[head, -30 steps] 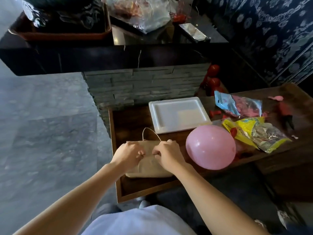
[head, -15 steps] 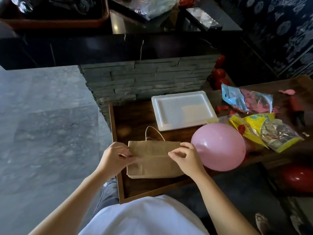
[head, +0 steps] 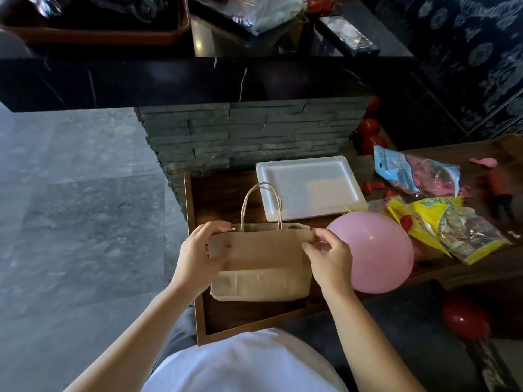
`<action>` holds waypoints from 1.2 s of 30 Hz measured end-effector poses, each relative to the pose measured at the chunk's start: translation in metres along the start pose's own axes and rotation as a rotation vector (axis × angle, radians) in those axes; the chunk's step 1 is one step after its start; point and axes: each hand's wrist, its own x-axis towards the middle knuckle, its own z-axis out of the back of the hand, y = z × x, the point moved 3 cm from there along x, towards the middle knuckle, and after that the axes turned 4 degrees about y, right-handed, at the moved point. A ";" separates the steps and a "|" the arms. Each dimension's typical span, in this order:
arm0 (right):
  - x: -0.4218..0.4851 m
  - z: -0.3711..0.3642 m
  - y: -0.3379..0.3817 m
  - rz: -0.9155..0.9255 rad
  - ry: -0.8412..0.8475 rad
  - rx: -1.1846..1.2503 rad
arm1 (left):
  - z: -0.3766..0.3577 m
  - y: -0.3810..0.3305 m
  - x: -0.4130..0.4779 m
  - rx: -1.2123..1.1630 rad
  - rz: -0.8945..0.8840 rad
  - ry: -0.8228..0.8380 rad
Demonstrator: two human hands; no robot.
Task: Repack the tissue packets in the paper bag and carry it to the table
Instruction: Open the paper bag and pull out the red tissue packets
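Nearest to the camera, the two forearms reach forward over the white shirt (head: pixel 249 360) to the brown paper bag (head: pixel 263 267), which stands between the hands on the near part of the dark wooden tray table (head: pixel 203 306). The left hand (head: pixel 198 258) pinches the left end of the bag's top edge, thumb in front and fingers curled over the rim. The right hand (head: pixel 329 258) pinches the right end in the same way, with thumb and forefinger closed on the paper. The bag's long axis runs left to right, from one hand to the other, and its mouth faces up and a little away from the person. I judge that the next move is to pull the two ends apart, so that the mouth opens. I see no tissue packets; whether some are already inside, I cannot tell.

Just beside the right hand lies a pink balloon (head: pixel 370 253). Behind the bag its twisted paper handles (head: pixel 261 205) rise, and farther lies a white foam tray (head: pixel 308 188). To the right are balloon packets (head: pixel 452 227).
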 end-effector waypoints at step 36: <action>-0.015 -0.021 0.084 0.291 0.725 -0.717 | 0.019 -0.115 -0.056 0.735 -0.431 0.676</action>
